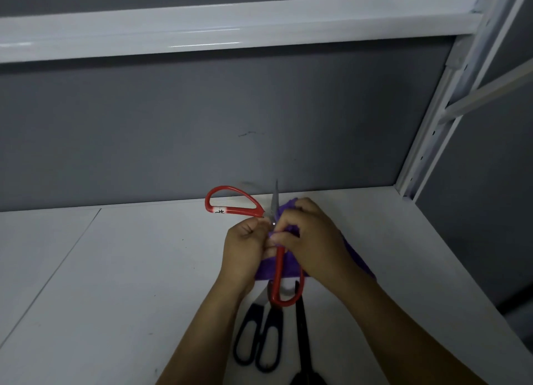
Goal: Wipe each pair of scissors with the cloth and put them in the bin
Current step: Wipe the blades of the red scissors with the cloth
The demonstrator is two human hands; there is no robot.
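Just above the white bench (115,283), red-handled scissors (279,265) are held splayed open, blade tip up (one loop out left, one hanging down). The right hand (308,237) has its grip pinched on a purple cloth (266,269) around the blade, and the left hand (245,246) has its grip clamped near the pivot. Black scissors (274,317) and a second black pair (302,335) lie on the bench below.

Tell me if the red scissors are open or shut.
Open. The red scissors have handle loops spread wide, one up-left, one toward the camera; one blade points up by the purple cloth.
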